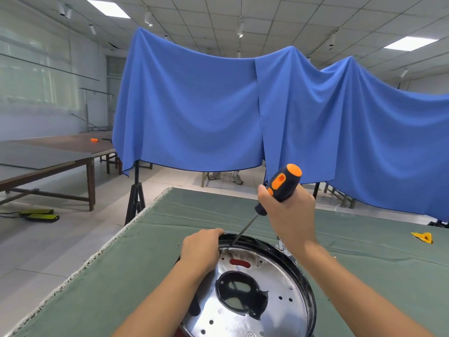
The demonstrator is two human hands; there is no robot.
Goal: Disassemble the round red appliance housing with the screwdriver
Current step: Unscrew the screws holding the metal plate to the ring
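The screwdriver (279,190) is showing a black handle with orange inserts and a dark shaft. The housing (255,288) is gleaming silver inside a black rim, with a red slot showing through. The table (145,263) is wearing dull green cloth; a blue drape (218,105) is hanging behind, and a yellow object (422,237) is lying far right.

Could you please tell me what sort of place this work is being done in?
Probably a workshop or training room, not a home: a panelled ceiling with strip lights, long bare tables, a blue cloth hung as a screen, and a workbench covered in green cloth.
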